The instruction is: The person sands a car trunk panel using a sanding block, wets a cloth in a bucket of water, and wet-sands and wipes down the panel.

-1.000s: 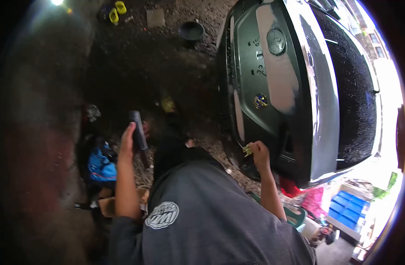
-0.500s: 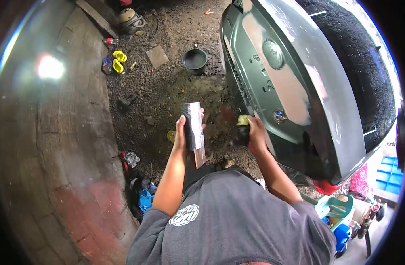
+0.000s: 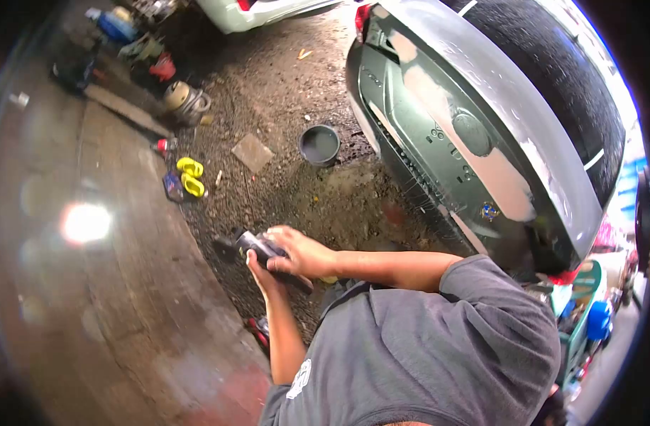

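A dark block with a shiny top face and a darker strip sticking out below it is between my two hands, left of my body. My left hand grips it from below, its thumb along the side. From the right, my right hand reaches across and closes over the block's upper side, fingers bent round it. The yellow-green thing seen earlier in my right hand does not show now. To the right is a dark green car rear with pinkish patches and a small blue and gold sticker.
A black basin and a flat square tile lie on the gravel ahead. Yellow clogs are near the concrete edge at left. A white car stands at the top. A green plastic chair is at the lower right.
My right hand has moved left, away from the car, onto the block. My left hand and the block have shifted lower left, and the block has tilted. The view has turned.
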A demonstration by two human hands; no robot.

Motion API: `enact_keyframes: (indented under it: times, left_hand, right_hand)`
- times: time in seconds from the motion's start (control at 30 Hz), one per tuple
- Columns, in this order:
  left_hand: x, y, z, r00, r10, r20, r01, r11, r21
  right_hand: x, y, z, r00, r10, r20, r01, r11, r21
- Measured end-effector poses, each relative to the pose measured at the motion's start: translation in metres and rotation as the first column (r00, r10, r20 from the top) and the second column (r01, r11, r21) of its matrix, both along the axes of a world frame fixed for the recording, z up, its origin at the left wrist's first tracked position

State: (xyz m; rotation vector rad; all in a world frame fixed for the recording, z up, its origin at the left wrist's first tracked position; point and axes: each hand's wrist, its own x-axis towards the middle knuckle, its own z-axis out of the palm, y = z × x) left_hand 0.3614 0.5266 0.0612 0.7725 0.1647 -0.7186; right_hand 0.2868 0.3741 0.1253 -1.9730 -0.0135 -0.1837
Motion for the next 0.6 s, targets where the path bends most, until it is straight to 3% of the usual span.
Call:
enact_keyframes:
  times: [0.03, 0.07, 0.13, 0.23, 0.37, 0.4, 0.43, 0.53, 0.6]
  left_hand:
    - [0.002, -0.014, 0.030, 0.973, 0.219, 0.074, -0.230, 0.941, 0.249]
    - [0.025, 0.001, 0.003, 0.987, 0.155, 0.053, -0.161, 0.975, 0.153]
    - [0.047, 0.002, 0.007, 0.984, 0.159, 0.080, -0.174, 0.957, 0.233]
    - [0.068, -0.022, 0.031, 0.956, 0.226, 0.185, -0.272, 0.920, 0.283]
    - [0.100, -0.055, 0.043, 0.938, 0.218, 0.269, -0.300, 0.900, 0.316]
    - [0.110, -0.061, 0.049, 0.945, 0.193, 0.264, -0.265, 0.926, 0.270]
    - [0.122, -0.069, 0.047, 0.947, 0.299, 0.116, -0.318, 0.922, 0.223]
    - [0.166, -0.076, 0.023, 0.953, 0.192, 0.236, -0.241, 0.950, 0.201]
    - [0.199, -0.099, 0.016, 0.934, 0.186, 0.305, -0.268, 0.930, 0.252]
  right_hand:
    - [0.005, 0.004, 0.008, 0.996, 0.067, -0.063, -0.068, 0.998, -0.009]
    - [0.015, 0.006, 0.009, 0.992, 0.116, -0.051, -0.120, 0.990, -0.077]
    - [0.032, 0.007, 0.016, 0.989, 0.149, -0.015, -0.149, 0.964, -0.221]
    - [0.067, -0.014, 0.027, 0.980, 0.191, -0.055, -0.198, 0.961, -0.191]
    - [0.114, -0.046, 0.004, 0.990, 0.139, 0.020, -0.128, 0.952, -0.277]
    - [0.130, -0.057, -0.002, 0.993, 0.111, 0.028, -0.102, 0.968, -0.228]
    - [0.146, -0.070, -0.010, 0.996, 0.093, -0.011, -0.093, 0.983, -0.160]
    - [0.189, -0.121, -0.020, 0.995, 0.094, 0.037, -0.094, 0.995, 0.022]
    - [0.222, -0.156, -0.021, 0.991, 0.116, 0.070, -0.117, 0.993, 0.005]
